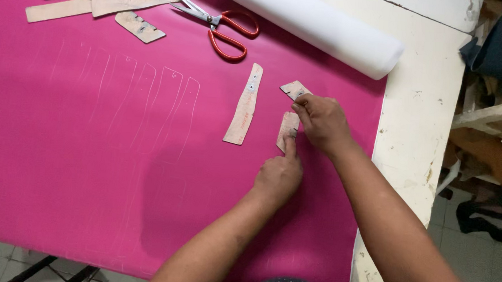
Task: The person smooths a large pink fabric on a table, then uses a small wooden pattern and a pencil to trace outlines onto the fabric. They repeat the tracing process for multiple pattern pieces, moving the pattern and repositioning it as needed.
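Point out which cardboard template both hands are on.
The short template under the left hand fingertip and right hand, at the pink sheet's right side; the long template beside it lies untouched.

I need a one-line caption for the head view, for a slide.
Both hands, left and right, press a small card template on a pink sheet, scissors beyond.

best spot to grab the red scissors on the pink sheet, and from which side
Take the red scissors by the two red handle loops, which lie flat and free on the pink sheet, pointing toward the person. Come from the near right. The blades point up-left, their tips at the cardboard strips, so a grip there looks awkward.
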Available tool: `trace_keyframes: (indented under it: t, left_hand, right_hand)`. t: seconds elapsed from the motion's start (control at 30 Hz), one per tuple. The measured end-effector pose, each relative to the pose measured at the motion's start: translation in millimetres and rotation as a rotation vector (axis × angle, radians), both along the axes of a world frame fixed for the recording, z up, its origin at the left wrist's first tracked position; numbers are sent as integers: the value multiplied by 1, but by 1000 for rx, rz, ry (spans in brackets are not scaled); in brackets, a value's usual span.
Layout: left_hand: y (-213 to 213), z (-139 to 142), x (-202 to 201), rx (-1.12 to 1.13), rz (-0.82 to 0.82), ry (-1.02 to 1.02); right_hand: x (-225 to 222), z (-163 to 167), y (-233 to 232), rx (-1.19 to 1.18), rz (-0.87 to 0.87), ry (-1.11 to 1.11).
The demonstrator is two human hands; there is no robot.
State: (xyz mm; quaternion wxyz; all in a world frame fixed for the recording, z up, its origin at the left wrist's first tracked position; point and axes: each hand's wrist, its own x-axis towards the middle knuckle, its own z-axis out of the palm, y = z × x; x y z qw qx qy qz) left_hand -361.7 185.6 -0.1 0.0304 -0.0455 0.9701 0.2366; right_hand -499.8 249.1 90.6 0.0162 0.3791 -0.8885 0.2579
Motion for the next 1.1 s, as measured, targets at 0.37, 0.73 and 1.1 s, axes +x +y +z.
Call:
trace_keyframes:
  t: [0.37, 0.73, 1.1]
  left_hand:
    - [-20, 18, 4, -234, -142, 241]
    - [-61, 35, -6, 74, -11, 211]
    - [-64, 17, -8, 162, 21, 313]
  right_hand:
    - [24, -11, 34, -12, -69, 21]
    - [42, -12, 43, -12, -99, -64]
    - [62, -13, 50, -57, -114, -111]
